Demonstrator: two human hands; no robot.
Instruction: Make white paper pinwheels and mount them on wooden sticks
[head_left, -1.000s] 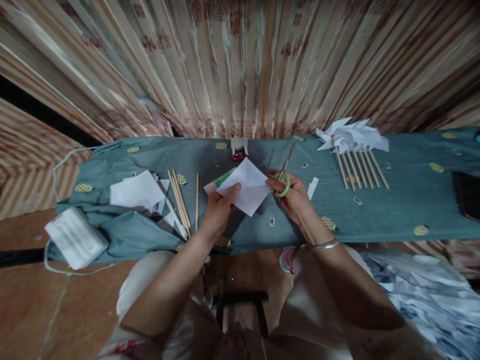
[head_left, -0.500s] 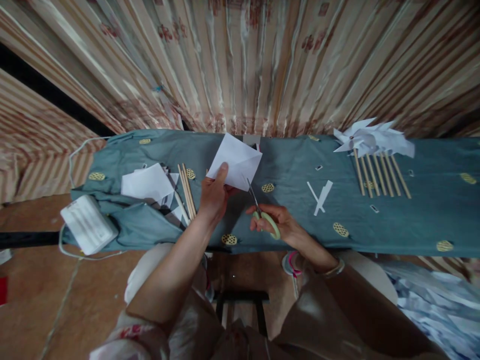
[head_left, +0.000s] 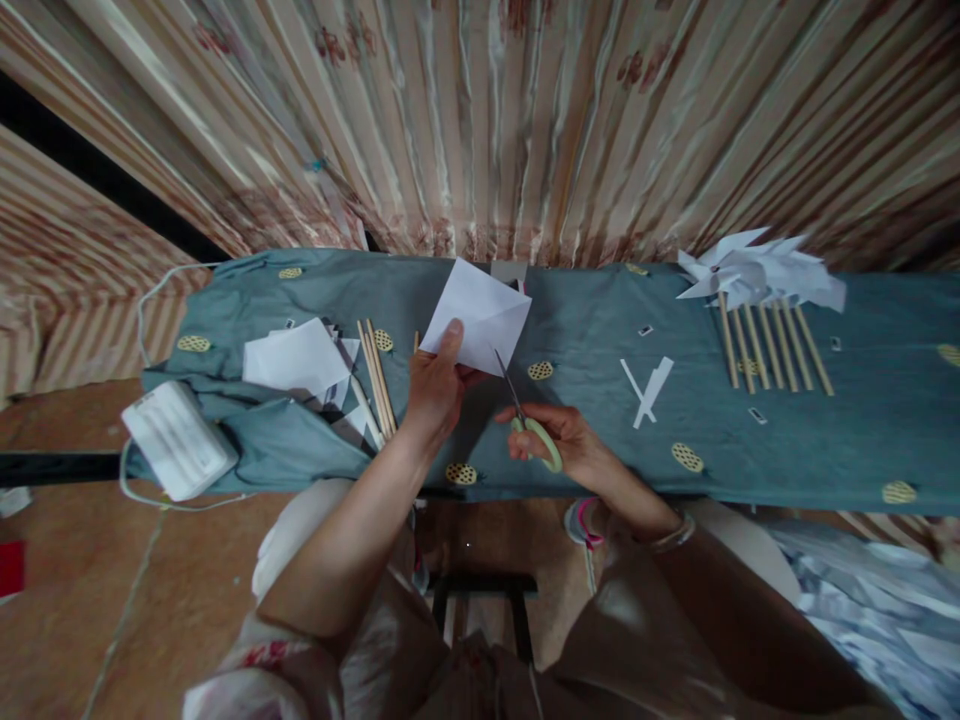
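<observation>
My left hand (head_left: 437, 387) pinches a square of white paper (head_left: 480, 312) by its lower left part, thumb on top and fingers beneath. Faint crease lines cross the paper. In my right hand (head_left: 559, 432) is a pair of scissors (head_left: 541, 445) with pale green handles. Their blades point up and left and meet the paper's lower corner; whether they are cutting into it I cannot tell. Left of my left hand lie several thin wooden sticks (head_left: 377, 375) and a stack of white paper sheets (head_left: 296, 358).
Paper pinwheels (head_left: 765, 270) on sticks lie in a row at the right. Narrow paper strips (head_left: 654, 390) rest on the green cloth (head_left: 585, 310). A white power strip or box (head_left: 180, 440) with a cord sits at the left edge. A pleated curtain (head_left: 465, 130) hangs behind the table.
The view has shifted slightly, so most things on the table appear a little further right or higher. Both hands keep their hold on the paper and the scissors.
</observation>
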